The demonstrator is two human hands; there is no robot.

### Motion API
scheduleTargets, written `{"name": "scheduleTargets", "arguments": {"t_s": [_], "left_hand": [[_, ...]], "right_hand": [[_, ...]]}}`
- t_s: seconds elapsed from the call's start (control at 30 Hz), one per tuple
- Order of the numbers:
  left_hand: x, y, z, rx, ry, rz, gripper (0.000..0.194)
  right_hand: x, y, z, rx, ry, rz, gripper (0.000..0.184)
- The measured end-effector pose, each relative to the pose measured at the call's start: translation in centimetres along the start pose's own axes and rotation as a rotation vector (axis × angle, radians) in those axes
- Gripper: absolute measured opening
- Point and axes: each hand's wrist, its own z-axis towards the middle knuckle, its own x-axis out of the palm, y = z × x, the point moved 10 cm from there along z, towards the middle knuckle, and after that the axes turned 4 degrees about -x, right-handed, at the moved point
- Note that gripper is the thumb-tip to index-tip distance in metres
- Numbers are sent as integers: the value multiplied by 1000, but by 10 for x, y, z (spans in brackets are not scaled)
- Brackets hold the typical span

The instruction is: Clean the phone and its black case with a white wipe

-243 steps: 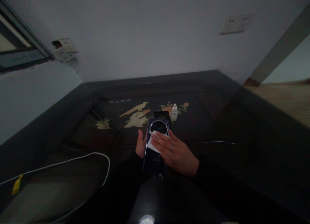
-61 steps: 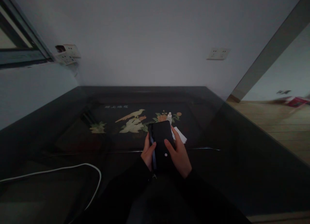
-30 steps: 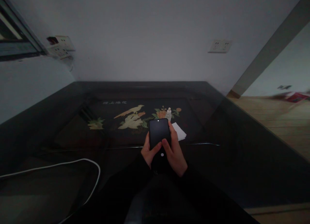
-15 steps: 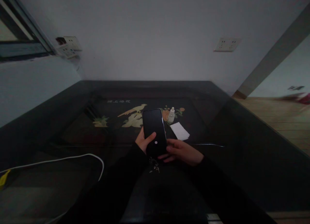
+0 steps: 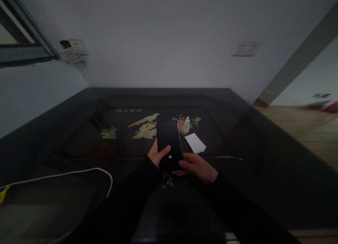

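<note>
A smartphone (image 5: 168, 136) with a dark screen and a small pale round icon low on it is held over the dark table. My left hand (image 5: 158, 152) grips its left side, with the thumb lying across the screen. At the lower right corner, my right hand (image 5: 198, 166) pinches the phone between thumb and fingers. Small shiny bits like a charm or chain (image 5: 168, 180) show just below the phone; whether they hang from it I cannot tell. Beyond my right hand lies a stack of white paper (image 5: 195, 143), with a small white-capped bottle (image 5: 186, 125) standing behind it.
The dark glossy table (image 5: 264, 149) carries a bird-and-flower picture (image 5: 146, 128). A white cable (image 5: 76, 172) curves over its left part, near a yellow tag (image 5: 3, 194). Sockets (image 5: 247, 48) are on the wall behind. Wooden floor (image 5: 298, 131) lies to the right.
The right hand has closed in on the phone's lower right corner, its thumb now against the edge. The phone has shifted very slightly right and tilts less.
</note>
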Motion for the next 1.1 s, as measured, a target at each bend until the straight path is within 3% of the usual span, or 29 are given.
{"name": "scheduleTargets", "arguments": {"t_s": [0.47, 0.6, 0.77, 0.87, 1.1], "left_hand": [[-12, 8, 4, -19, -64, 81, 65], [-5, 9, 5, -16, 37, 153, 64], [18, 19, -2, -14, 281, 263, 68], [25, 24, -6, 11, 346, 369, 69], [28, 22, -9, 8, 356, 377, 68]], "right_hand": [[-6, -3, -1, 8, -45, -35, 44], [-24, 27, -7, -83, -125, -65, 48], [-50, 74, -25, -319, -317, -12, 48], [-49, 74, -27, -304, -317, -20, 44], [-50, 73, -26, -305, -321, -46, 40]]}}
